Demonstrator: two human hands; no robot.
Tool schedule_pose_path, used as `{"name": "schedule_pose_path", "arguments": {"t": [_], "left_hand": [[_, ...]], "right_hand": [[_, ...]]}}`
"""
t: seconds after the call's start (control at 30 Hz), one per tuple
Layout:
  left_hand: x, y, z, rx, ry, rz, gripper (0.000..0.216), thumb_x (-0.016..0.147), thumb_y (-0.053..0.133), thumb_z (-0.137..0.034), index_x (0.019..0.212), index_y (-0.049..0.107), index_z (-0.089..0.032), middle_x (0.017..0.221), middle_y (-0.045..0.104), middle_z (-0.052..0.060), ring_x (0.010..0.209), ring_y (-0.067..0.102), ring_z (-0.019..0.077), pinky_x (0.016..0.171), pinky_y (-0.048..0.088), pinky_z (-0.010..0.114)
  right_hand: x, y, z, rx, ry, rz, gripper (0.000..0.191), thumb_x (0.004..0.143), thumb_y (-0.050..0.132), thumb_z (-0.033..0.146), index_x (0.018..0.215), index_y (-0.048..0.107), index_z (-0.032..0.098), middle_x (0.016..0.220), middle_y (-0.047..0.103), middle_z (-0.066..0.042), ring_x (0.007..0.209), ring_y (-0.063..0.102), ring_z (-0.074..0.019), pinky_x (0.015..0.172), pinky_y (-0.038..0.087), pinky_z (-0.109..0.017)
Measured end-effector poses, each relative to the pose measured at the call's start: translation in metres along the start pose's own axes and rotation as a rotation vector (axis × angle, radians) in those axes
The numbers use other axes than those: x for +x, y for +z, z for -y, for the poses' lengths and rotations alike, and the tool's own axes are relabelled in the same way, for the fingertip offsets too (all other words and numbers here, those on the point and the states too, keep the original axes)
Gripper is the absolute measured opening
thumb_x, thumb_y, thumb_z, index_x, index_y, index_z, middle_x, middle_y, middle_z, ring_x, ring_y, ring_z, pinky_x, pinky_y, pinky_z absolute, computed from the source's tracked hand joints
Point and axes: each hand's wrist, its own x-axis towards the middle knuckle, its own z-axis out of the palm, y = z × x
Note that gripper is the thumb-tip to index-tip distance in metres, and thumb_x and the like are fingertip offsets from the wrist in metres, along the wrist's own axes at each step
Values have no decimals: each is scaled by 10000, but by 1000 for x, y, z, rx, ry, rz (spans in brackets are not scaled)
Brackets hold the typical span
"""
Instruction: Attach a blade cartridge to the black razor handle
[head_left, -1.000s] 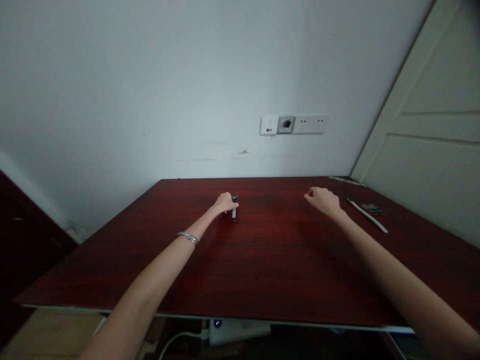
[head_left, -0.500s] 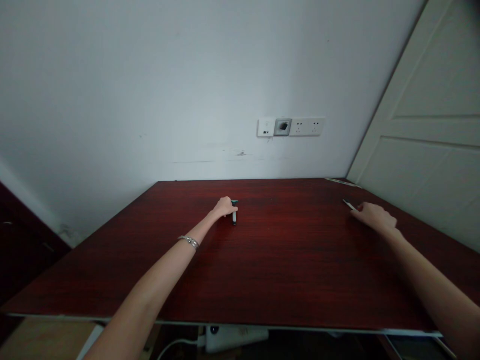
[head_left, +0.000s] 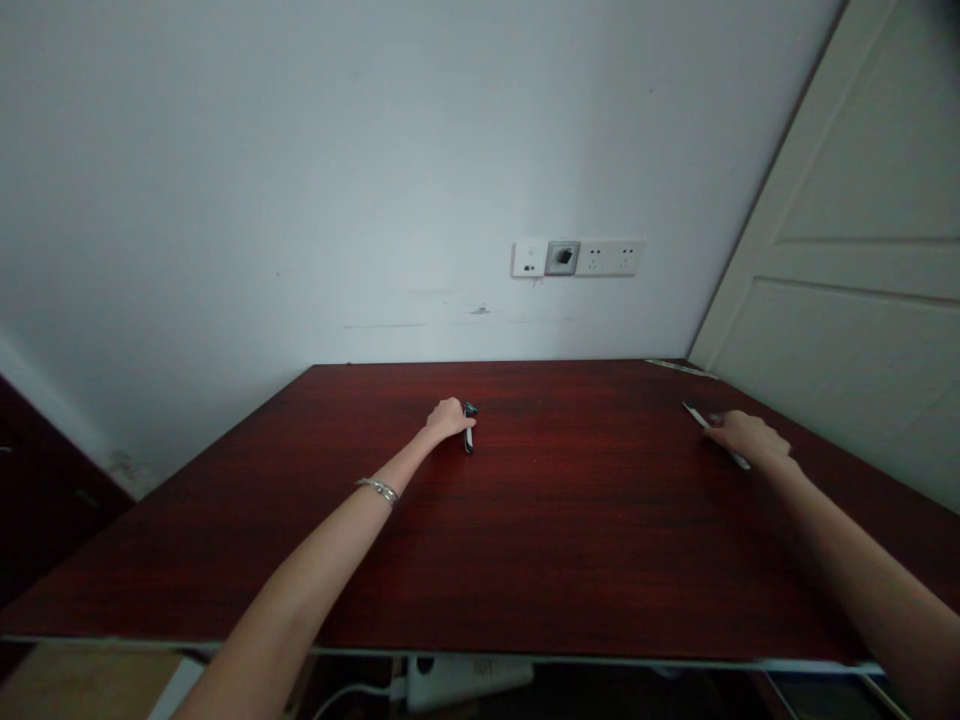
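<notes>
My left hand (head_left: 448, 415) is closed around a razor (head_left: 469, 437) over the middle of the tabletop. The razor's dark greenish head faces the wall, and its white handle with a black end points back toward me. On the right side, my right hand (head_left: 744, 434) pinches a thin white stick with a dark tip (head_left: 697, 415). Its tip points to the far left, and its other end shows below my palm. Whether this stick is a toothbrush or some other tool I cannot tell. Both things are at or just above the dark red wooden table (head_left: 555, 540).
A white wall with a row of sockets (head_left: 577, 258) rises behind the table. A pale panelled door (head_left: 855, 260) borders the right side. A narrow strip (head_left: 681, 369) lies at the far right corner. Below the front edge sits a white power strip (head_left: 469, 682) with a cable.
The razor has turned in my left hand, its head now tilted. More of the white stick shows under my right hand, its back end now visible. The view has shifted slightly.
</notes>
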Motion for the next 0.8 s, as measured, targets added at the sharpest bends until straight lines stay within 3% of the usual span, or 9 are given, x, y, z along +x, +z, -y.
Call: {"name": "schedule_pose_path", "arguments": {"t": [0.1,0.3,0.53,0.8], "left_hand": [[-2,-2,0,4,-9,11,317,679,609,-435,750,673,-132,879,682,138,815,652,238,635,473,262],[-3,-4,-4,10,-77,22,331,665,623,-462,791,678,-161,972,677,127,881,647,249,665,477,272],[2,-2,-10,10,-98,32,318,647,640,-416,823,676,-153,964,678,134,906,644,266,664,485,279],[6,4,-29,-1,-60,36,316,634,652,-390,831,670,-144,941,682,144,909,645,267,663,485,267]], "right_hand": [[-1,1,0,35,27,175,460,718,607,422,1091,638,155,1047,600,-246,883,608,-326,610,403,-356],[-11,12,20,17,-265,99,307,806,507,331,917,666,94,864,666,-179,837,632,-251,679,416,-276],[-70,-6,113,93,-506,36,254,806,451,275,805,659,129,752,677,-118,746,639,-217,638,391,-241],[-162,-17,213,159,-824,176,225,829,424,243,846,618,130,816,674,-124,757,638,-209,656,394,-237]]}}
